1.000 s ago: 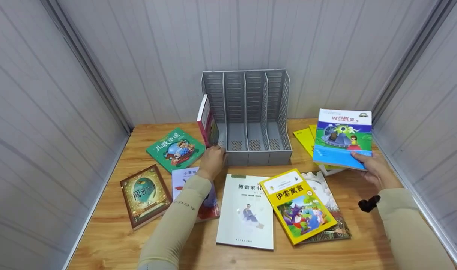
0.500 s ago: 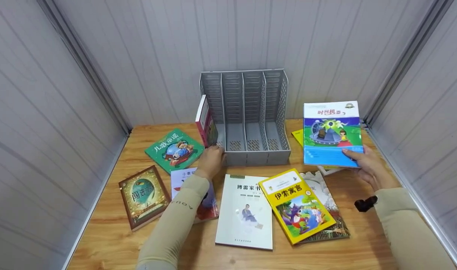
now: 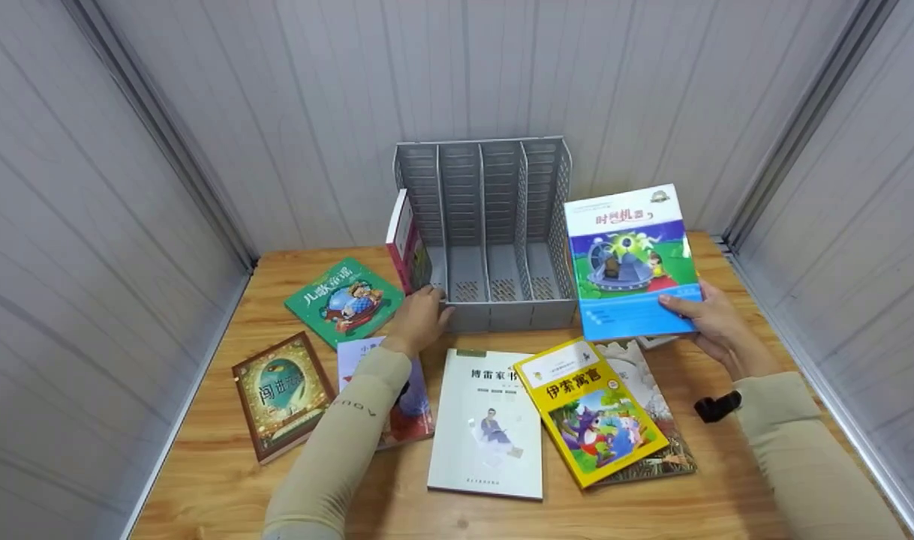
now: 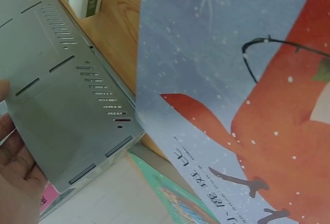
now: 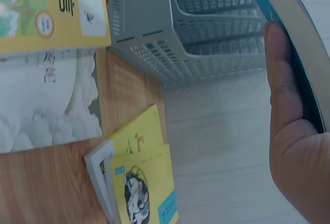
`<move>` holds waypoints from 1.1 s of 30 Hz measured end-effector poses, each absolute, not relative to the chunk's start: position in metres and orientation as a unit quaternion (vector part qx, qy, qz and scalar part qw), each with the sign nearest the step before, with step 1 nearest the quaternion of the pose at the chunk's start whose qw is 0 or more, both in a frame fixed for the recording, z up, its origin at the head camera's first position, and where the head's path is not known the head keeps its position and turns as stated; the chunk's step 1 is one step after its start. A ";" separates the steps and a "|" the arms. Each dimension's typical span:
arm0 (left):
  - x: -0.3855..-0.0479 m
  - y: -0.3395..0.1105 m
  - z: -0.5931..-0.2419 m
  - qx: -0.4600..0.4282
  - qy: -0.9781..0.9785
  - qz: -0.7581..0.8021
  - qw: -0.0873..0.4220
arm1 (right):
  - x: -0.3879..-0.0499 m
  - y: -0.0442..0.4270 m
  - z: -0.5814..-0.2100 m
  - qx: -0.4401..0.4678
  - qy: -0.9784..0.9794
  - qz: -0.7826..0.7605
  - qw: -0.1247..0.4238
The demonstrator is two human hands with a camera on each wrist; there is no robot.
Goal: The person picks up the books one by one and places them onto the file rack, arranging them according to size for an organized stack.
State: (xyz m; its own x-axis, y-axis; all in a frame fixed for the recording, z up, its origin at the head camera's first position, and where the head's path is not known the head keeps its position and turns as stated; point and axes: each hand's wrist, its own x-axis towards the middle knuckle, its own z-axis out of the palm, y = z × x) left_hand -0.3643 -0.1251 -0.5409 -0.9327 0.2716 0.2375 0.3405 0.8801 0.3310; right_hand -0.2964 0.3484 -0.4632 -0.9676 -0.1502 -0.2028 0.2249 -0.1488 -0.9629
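Observation:
The grey four-slot rack (image 3: 513,316) stands at the table's back, a pink-edged book (image 3: 409,244) upright in its leftmost slot. My left hand (image 3: 419,321) grips the rack's front left corner; in the left wrist view its fingers (image 4: 14,154) bend at the edge of the rack (image 4: 67,110). Held up just right of the rack is a blue and white book (image 3: 629,262), tilted, pinched at its lower right corner by my right hand (image 3: 720,326), thumb on the cover. The right wrist view shows that hand (image 5: 294,100) against the book's underside (image 5: 309,38).
On the left lie a green book (image 3: 344,300), a brown book (image 3: 284,394) and a lilac book (image 3: 416,397). In front are a pale book (image 3: 487,427) and a yellow book (image 3: 599,420) overlapping a grey-white one (image 3: 671,427). Yellow books (image 5: 147,182) lie right of the rack.
My right hand has carried the blue and white book leftward towards the rack, and the book has turned to tilt. The left hand keeps its place at the rack's corner.

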 end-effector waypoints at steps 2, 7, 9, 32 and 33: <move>-0.363 -0.124 -0.537 -0.154 -0.965 -0.194 0.084 | -0.295 0.342 -0.460 0.023 0.646 -0.753 0.124; -0.357 -0.118 -0.524 -0.152 -0.951 -0.258 0.076 | -0.292 0.329 -0.451 0.006 0.668 -0.733 0.127; -0.355 -0.115 -0.518 -0.158 -0.937 -0.303 0.071 | -0.291 0.324 -0.447 0.001 0.679 -0.723 0.127; -0.342 -0.083 -0.471 -0.210 -0.719 -0.656 -0.088 | -0.276 0.269 -0.439 -0.058 0.778 -0.611 0.137; -0.342 -0.083 -0.471 -0.206 -0.714 -0.662 -0.095 | -0.276 0.267 -0.440 -0.057 0.779 -0.609 0.140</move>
